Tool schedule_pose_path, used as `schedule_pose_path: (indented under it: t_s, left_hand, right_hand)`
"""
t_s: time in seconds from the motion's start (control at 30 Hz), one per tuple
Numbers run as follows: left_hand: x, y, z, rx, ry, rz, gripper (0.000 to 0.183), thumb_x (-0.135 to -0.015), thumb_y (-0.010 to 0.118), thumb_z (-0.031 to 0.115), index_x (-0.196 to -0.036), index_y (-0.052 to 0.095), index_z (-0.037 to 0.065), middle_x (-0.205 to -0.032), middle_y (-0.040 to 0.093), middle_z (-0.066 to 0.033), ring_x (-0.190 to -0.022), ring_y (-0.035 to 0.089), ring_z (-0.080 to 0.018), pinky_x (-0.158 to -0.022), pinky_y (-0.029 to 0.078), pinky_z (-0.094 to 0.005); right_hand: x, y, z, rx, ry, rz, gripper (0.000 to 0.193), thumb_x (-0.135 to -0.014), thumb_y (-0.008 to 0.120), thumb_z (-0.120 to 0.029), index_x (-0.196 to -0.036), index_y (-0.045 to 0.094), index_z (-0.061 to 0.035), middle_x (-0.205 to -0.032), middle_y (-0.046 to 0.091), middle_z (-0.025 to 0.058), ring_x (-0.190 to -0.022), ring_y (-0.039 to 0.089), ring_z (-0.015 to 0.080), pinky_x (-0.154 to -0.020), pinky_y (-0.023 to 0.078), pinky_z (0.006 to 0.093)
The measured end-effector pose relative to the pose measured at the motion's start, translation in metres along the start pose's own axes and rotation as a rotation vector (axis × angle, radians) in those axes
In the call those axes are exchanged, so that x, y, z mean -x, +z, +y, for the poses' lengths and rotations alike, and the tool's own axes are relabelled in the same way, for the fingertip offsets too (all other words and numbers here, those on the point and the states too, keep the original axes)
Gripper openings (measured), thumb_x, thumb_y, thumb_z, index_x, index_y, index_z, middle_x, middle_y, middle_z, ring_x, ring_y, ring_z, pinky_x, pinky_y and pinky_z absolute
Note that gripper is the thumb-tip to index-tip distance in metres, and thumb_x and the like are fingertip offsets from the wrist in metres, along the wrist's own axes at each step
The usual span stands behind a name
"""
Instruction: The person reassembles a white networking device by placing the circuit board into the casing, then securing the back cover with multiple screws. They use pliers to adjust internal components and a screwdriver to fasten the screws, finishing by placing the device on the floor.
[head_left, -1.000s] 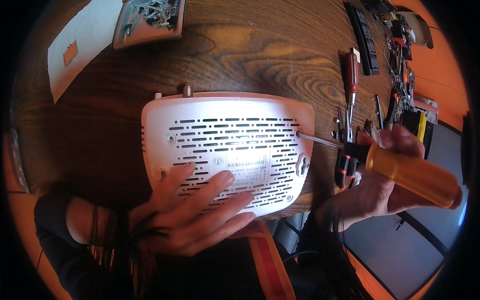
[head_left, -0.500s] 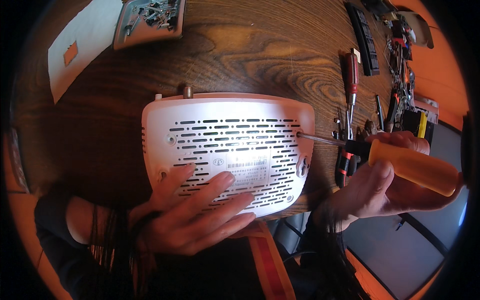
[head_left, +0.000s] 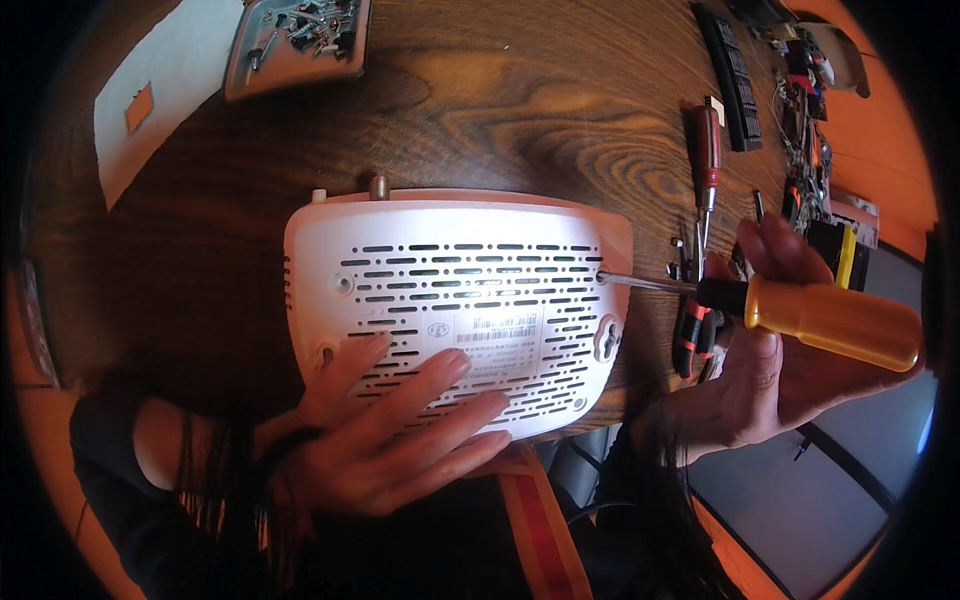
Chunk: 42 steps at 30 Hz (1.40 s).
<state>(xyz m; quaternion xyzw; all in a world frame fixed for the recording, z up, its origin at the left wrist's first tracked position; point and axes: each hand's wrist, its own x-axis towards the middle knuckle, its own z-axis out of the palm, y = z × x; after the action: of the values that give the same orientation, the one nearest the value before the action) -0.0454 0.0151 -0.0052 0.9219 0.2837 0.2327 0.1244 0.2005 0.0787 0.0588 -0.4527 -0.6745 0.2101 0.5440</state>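
Observation:
A white plastic router-like box [head_left: 470,225] with slotted vents lies on the table, its labelled underside facing up. My left hand [head_left: 375,430] rests flat on its lower left part, fingers spread. With my right hand [head_left: 760,385] I hold a screwdriver [head_left: 835,322] by its yellow handle, loosely, between thumb and raised fingers. Its metal shaft points left. The tip sits at the screw hole near the box's upper right corner; the screw itself cannot be made out. A metal connector [head_left: 379,188] sticks out of the box's far edge.
At the far left stand a tray of screws [head_left: 300,75] and a white sheet [head_left: 150,100]. To the right lie a red-handled screwdriver [head_left: 708,150], red-and-black pliers [head_left: 690,335], a black slotted strip [head_left: 730,75] and a clutter of tools [head_left: 800,150]. The table's near edge runs beneath the box.
My right fingers have uncurled and lifted off the yellow handle, which has swung to lie closer to level. The box has shifted very slightly; my left hand stays in place.

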Motion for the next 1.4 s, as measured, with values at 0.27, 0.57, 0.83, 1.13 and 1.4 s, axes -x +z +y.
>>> schedule_pose_path:
  t_s: [0.27, 0.57, 0.83, 1.13, 1.4]
  left_hand:
    - [0.0, -0.001, -0.002, 0.034, 0.012, -0.02, 0.045, -0.067, 0.08, 0.027, -0.108, 0.06, 0.032, -0.114, 0.059, 0.0089, -0.126, 0.041, -0.0208, -0.109, 0.02, -0.0547]
    - [-0.001, -0.003, -0.003, 0.032, 0.013, -0.032, 0.044, -0.07, 0.077, 0.028, -0.11, 0.059, 0.029, -0.115, 0.058, 0.0062, -0.124, 0.043, -0.0227, -0.105, 0.023, -0.06]
    - [-0.019, -0.039, -0.013, 0.059, 0.059, 0.259, 0.034, -0.073, 0.072, 0.019, -0.105, 0.06, 0.018, -0.107, 0.059, 0.0011, -0.091, 0.056, -0.0179, -0.086, 0.041, -0.0545]
    - [-0.037, -0.08, -0.12, -0.435, -0.472, 0.428, 0.02, -0.069, 0.071, 0.002, -0.085, 0.068, 0.014, -0.095, 0.051, 0.0026, -0.093, 0.048, -0.0194, -0.085, 0.03, -0.0378]
    - [-0.062, -0.063, -0.152, -0.316, -0.395, 0.277, 0.009, -0.074, 0.065, 0.004, -0.077, 0.067, 0.012, -0.084, 0.051, -0.0001, -0.089, 0.048, -0.0182, -0.085, 0.03, -0.0376]
  right_hand:
    - [0.005, 0.0, -0.006, 0.182, -0.057, 0.028, 0.067, -0.082, 0.062, -0.007, -0.134, 0.019, -0.0133, -0.093, 0.058, 0.0267, -0.08, 0.064, 0.0304, -0.066, 0.058, 0.0377]
    - [0.006, -0.024, 0.003, 0.005, -0.091, 0.063, 0.044, -0.086, 0.059, -0.011, -0.123, 0.035, -0.0057, -0.097, 0.058, 0.0241, -0.085, 0.064, 0.0278, -0.069, 0.06, 0.0356]
    - [-0.004, -0.081, 0.039, -1.068, 0.183, 0.271, 0.039, -0.091, 0.054, -0.014, -0.121, 0.041, 0.0064, -0.117, 0.051, 0.0288, -0.106, 0.058, 0.0298, -0.087, 0.055, 0.0347]
    - [0.006, -0.074, 0.066, -1.83, 0.607, 0.284, 0.042, -0.094, 0.045, -0.004, -0.129, 0.03, 0.0136, -0.13, 0.041, 0.0306, -0.116, 0.05, 0.0344, -0.095, 0.05, 0.0398]
    - [0.01, -0.063, 0.067, -1.829, 0.638, 0.345, 0.043, -0.094, 0.045, -0.007, -0.13, 0.03, 0.01, -0.125, 0.042, 0.0348, -0.113, 0.052, 0.0373, -0.091, 0.052, 0.041]
